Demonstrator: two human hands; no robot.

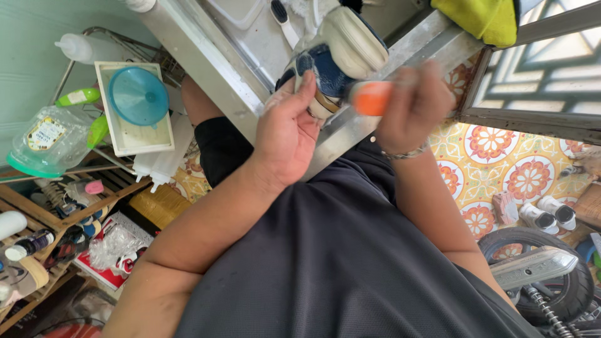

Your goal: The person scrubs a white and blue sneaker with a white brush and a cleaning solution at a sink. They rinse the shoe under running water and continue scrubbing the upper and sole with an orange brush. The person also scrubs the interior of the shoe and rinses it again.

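Sneaker (pixel 338 56), navy and white with a cream sole, sits over the edge of the steel sink counter (pixel 206 69), straight ahead of us and between our two hands. Our left hand (pixel 285 134) is wrapped around its near end, thumb up along the side, fingers hidden behind it, so we judge it clamped on the shoe. Our right hand (pixel 413 103) is blurred but closed around an orange-handled brush (pixel 370 98), whose handle points left toward the shoe and meets it at the near side. The left hand is the one in contact with the shoe; the right reaches it only through the brush. The shoe's long axis runs from near-left to far-right, sole turned upward and to the right; we cannot tell for certain which end is the toe. A second brush with a white handle (pixel 283 19) lies in the sink beyond. To our left a blue funnel (pixel 138 95) rests on a white tray (pixel 128 141) above a wooden shelf of bottles (pixel 37 206)
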